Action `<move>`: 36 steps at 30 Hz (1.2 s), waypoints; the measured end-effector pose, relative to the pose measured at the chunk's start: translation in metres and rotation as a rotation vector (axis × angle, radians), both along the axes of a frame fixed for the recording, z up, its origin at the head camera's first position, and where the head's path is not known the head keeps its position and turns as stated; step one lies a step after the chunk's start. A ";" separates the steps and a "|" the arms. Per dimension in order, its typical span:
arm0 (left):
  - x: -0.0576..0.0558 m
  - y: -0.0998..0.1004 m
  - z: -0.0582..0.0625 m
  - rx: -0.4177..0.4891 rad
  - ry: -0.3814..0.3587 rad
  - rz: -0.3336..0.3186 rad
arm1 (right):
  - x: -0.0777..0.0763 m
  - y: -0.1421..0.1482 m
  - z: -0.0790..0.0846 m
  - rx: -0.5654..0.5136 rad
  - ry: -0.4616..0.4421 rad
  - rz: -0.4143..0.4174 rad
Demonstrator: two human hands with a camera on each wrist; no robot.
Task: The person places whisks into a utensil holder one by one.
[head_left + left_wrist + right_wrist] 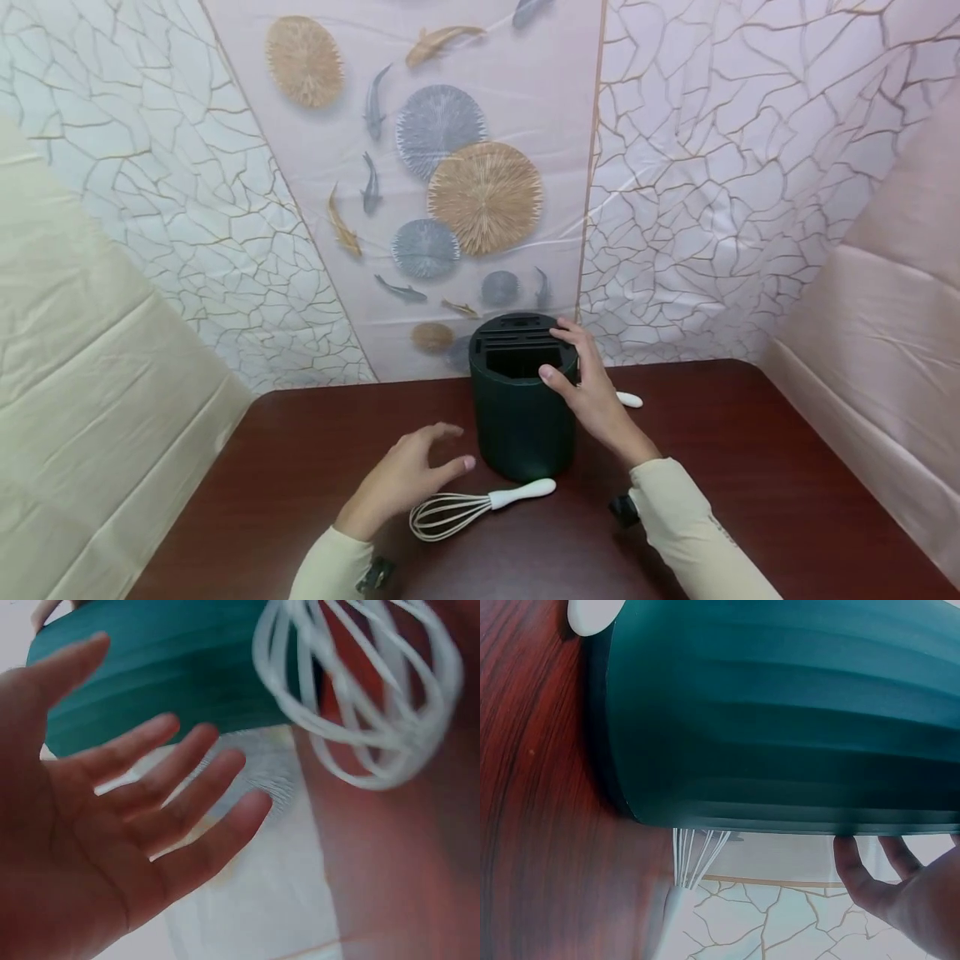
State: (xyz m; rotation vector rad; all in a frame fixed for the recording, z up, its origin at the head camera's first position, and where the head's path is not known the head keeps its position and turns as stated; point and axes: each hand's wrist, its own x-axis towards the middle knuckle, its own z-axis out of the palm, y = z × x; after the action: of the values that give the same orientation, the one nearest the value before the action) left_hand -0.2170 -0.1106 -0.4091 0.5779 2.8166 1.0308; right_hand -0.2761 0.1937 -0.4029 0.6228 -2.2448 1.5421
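A dark green, ribbed utensil holder [525,425] stands upright, its black slotted top facing up. My right hand [596,396] holds its upper right rim, thumb over the front edge and fingertips toward the back. Those fingers [859,877] also lie against the ribbed side in the right wrist view. Just left of the holder, my left hand [408,475] hovers with thumb and fingers spread, holding nothing. A whisk with a white handle [480,504] lies in front of the holder, its wire loops [375,697] near the left hand.
Behind the holder lies a second whisk [671,915]; only its white handle end shows in the head view, beside the right hand. The dark red-brown table [247,500] meets a patterned cloth backdrop [480,275], with pale fabric walls on both sides.
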 end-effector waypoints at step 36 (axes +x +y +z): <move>-0.062 -0.040 -0.048 -0.688 0.823 -0.255 | 0.005 0.002 0.002 0.038 -0.021 -0.032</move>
State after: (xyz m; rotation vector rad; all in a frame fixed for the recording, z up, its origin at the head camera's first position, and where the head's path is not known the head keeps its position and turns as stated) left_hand -0.2785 -0.1504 -0.4575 1.4343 3.2687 -0.3426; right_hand -0.2715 0.1958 -0.4013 0.5805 -2.2930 1.5007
